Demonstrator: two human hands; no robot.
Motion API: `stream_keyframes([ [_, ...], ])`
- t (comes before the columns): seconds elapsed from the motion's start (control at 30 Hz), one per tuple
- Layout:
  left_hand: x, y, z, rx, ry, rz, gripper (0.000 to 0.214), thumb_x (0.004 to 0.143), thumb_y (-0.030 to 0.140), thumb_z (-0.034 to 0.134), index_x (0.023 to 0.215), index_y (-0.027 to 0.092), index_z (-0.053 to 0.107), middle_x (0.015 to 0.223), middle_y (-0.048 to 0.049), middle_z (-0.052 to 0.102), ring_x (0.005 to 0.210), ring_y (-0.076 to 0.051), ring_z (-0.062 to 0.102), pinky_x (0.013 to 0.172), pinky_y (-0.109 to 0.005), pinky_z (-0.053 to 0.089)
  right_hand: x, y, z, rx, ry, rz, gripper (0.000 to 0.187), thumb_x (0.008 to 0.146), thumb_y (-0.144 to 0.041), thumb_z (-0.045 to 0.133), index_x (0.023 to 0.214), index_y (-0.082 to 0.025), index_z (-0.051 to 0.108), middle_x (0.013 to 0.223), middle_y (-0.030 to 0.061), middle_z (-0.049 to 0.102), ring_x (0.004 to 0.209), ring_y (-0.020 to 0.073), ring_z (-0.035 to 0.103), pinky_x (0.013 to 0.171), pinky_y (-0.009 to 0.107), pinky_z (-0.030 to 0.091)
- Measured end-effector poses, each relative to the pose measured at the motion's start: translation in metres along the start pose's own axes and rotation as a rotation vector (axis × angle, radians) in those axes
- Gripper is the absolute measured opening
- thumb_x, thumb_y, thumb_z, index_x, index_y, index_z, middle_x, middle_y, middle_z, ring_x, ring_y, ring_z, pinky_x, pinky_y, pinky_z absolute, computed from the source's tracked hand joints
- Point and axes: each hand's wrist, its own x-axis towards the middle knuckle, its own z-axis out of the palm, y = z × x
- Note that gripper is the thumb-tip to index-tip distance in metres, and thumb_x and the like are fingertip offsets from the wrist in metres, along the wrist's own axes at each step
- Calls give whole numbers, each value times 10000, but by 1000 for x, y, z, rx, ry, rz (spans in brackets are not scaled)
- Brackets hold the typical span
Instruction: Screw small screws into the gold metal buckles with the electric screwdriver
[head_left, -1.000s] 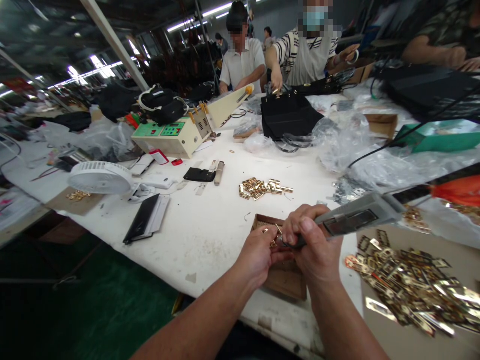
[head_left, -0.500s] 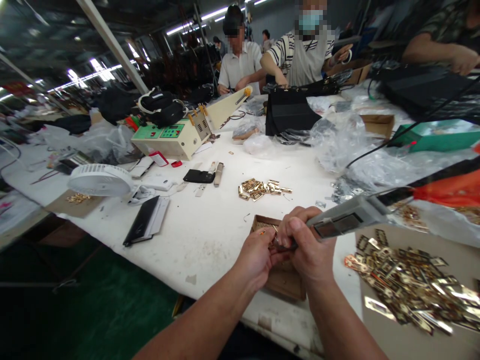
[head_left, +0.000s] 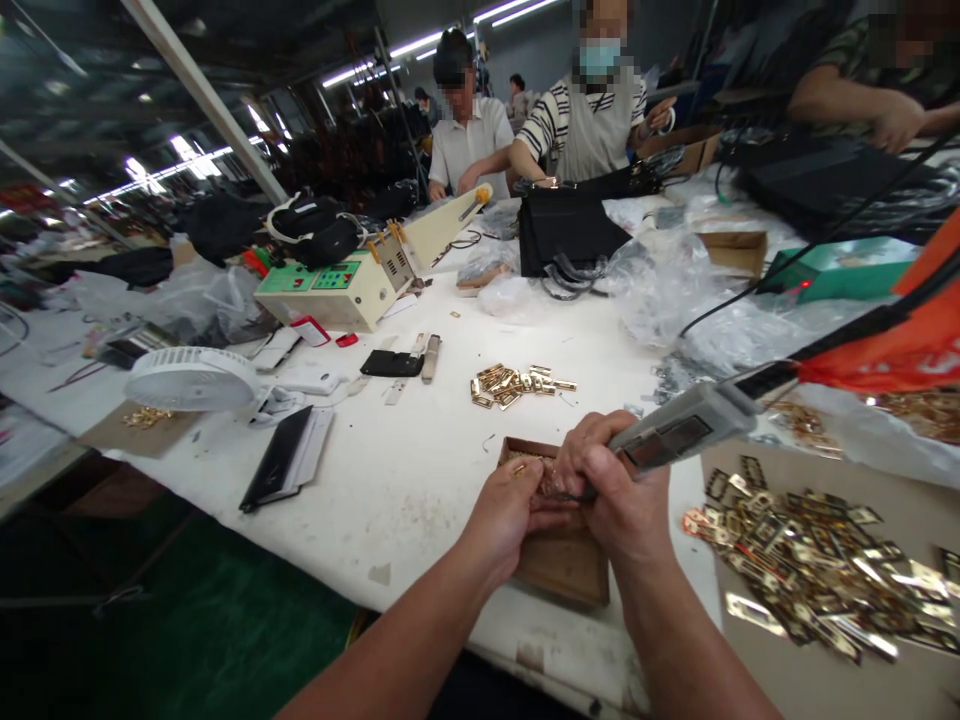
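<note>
My right hand (head_left: 611,480) is closed around the front of a grey electric screwdriver (head_left: 671,435), whose tip points down and left toward my other hand. My left hand (head_left: 510,505) pinches a small gold-coloured metal piece (head_left: 519,470), mostly hidden by the fingers. Both hands meet over an open brown cardboard box (head_left: 566,565) at the table's front edge. Small bits lie at the box's far end, too small to name. Beyond the box is a small pile of gold metal plates (head_left: 517,383). A larger heap of gold metal plates (head_left: 810,550) lies to the right on cardboard.
On the left stand a white fan (head_left: 191,378), a black notebook (head_left: 281,455) and a black wallet (head_left: 390,362). Behind them is a cream machine (head_left: 330,300). Plastic bags (head_left: 667,270) and a black bag (head_left: 566,232) lie farther back. Co-workers (head_left: 592,120) sit across the table.
The view has shifted slightly, so most things sit a little farther left. Both hands stay together over the box, and the screwdriver keeps nearly the same tilt.
</note>
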Motion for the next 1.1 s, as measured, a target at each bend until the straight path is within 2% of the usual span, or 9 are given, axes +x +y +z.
stream_keyframes([
  [0.17,-2,1,-8,84,4,78,311,871,465,709,966,175,647,976,-84,705,854,-234,708,752,-376,600,7,-3,-3,118,25,76,233,862,-362,773,823,-207,603,668,-31,557,498,109,512,456,254,393],
  [0.27,-3,5,-7,210,-24,241,306,895,472,689,974,176,701,1019,-95,718,942,-233,679,862,-373,569,11,-7,-3,207,51,82,257,876,-381,758,812,-207,580,648,-44,540,482,94,489,461,242,385],
  [0.33,-3,8,-6,242,-24,297,307,901,472,686,973,175,718,1037,-104,724,995,-242,663,925,-381,543,14,-10,-2,240,83,55,258,881,-382,753,815,-210,572,640,-51,533,475,90,480,456,236,382],
  [0.43,-3,12,-3,121,-18,223,311,905,474,681,956,168,701,1055,-114,718,1010,-246,654,926,-400,544,14,-13,-1,234,135,19,237,880,-352,755,813,-212,576,639,-52,537,477,93,488,455,238,390],
  [0.57,-6,14,3,32,-33,174,286,905,450,691,938,166,685,1037,-95,691,956,-216,642,874,-373,557,12,-12,1,232,156,6,244,874,-357,762,806,-210,579,637,-44,547,494,103,499,467,246,395],
  [0.7,-10,12,9,3,-33,164,282,882,441,722,920,165,681,970,-75,664,904,-200,627,832,-353,565,9,-9,2,228,194,-31,227,881,-348,755,815,-214,585,639,-39,558,500,116,503,486,267,433],
  [0.87,-12,11,14,16,-45,168,316,881,465,722,948,159,684,1009,-88,667,914,-199,631,823,-336,564,7,-7,4,215,194,-10,228,884,-354,749,809,-215,585,624,-39,553,503,123,501,499,275,441],
  [1.1,-12,10,14,57,-10,191,332,879,485,721,956,164,688,967,-75,675,891,-189,630,819,-326,562,3,-4,0,11,218,79,275,861,-399,769,774,-197,604,591,-22,562,511,136,513,499,274,423],
])
